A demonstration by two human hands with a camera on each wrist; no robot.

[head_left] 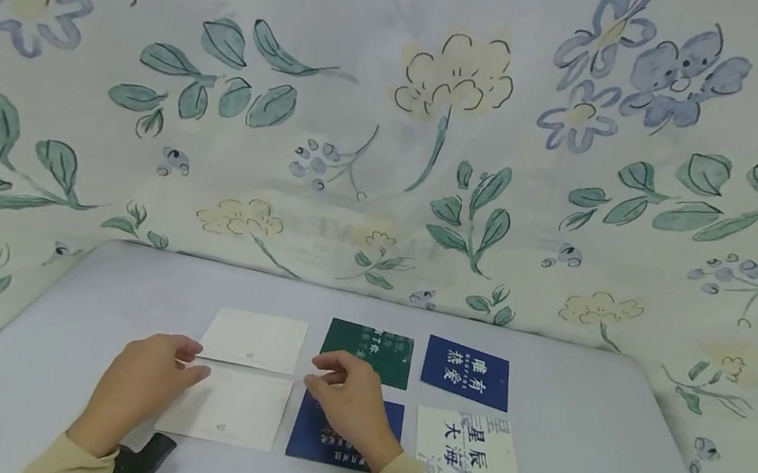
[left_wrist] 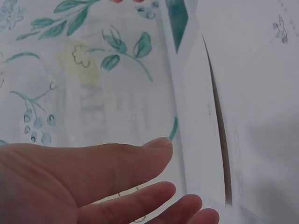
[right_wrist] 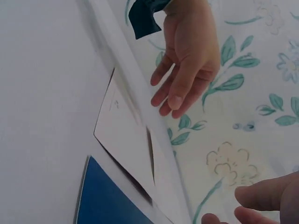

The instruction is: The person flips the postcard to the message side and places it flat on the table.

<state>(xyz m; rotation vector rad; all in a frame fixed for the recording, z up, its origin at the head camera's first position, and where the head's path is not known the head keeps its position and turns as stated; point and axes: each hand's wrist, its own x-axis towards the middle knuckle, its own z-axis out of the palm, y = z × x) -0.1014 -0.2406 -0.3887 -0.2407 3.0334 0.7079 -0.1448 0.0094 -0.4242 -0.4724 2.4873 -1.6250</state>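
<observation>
Over the pale tabletop (head_left: 589, 426), my left hand (head_left: 142, 372) is by the upper white card (head_left: 252, 339) and lower white card (head_left: 234, 410), my right hand (head_left: 352, 405) above the navy card (head_left: 313, 435) and green card (head_left: 382, 349); each grip's relaxed, thumb slightly parted; contact's hard to judge.

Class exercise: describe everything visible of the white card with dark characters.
The card is off-white, rectangular and looks like paper; dark blue characters stand among larger, paler blue-grey ones. It lies flat, slightly askew, on the table in the near row, right of a navy card. Only the table touches it.
</observation>
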